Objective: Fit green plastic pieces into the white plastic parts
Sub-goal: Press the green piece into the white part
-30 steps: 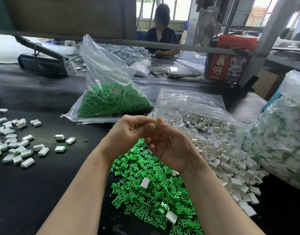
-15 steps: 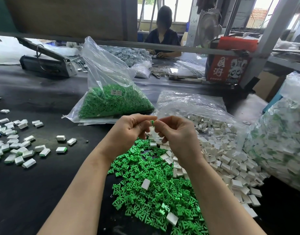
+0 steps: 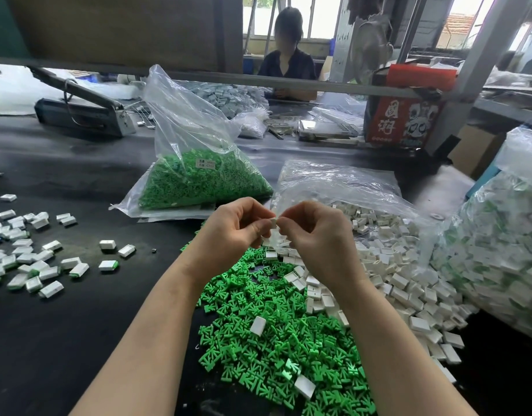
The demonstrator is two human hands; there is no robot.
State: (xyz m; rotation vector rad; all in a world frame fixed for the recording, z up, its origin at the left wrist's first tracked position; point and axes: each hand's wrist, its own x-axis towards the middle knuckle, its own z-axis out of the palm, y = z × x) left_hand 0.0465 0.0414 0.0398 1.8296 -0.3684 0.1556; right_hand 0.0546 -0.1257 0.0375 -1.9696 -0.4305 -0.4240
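My left hand (image 3: 236,228) and my right hand (image 3: 317,235) meet above the table, fingertips together. Between them they pinch one small white plastic part (image 3: 272,223); no green piece shows in it from this angle. Below the hands lies a loose heap of green plastic pieces (image 3: 276,334) with a few white parts on top. To the right spreads a pile of white plastic parts (image 3: 403,265) spilling from a clear bag. Assembled white parts with green edges (image 3: 33,259) lie scattered on the left of the black table.
A clear bag of green pieces (image 3: 198,175) stands behind the hands. A big bag of white-and-green parts (image 3: 499,250) fills the right edge. A sealing machine (image 3: 81,109), a red box (image 3: 406,112) and a seated person (image 3: 285,61) are at the back.
The green piece seen between my fingertips earlier no longer shows; a white part is now pinched there. My right hand rose from over the green heap to meet the left.
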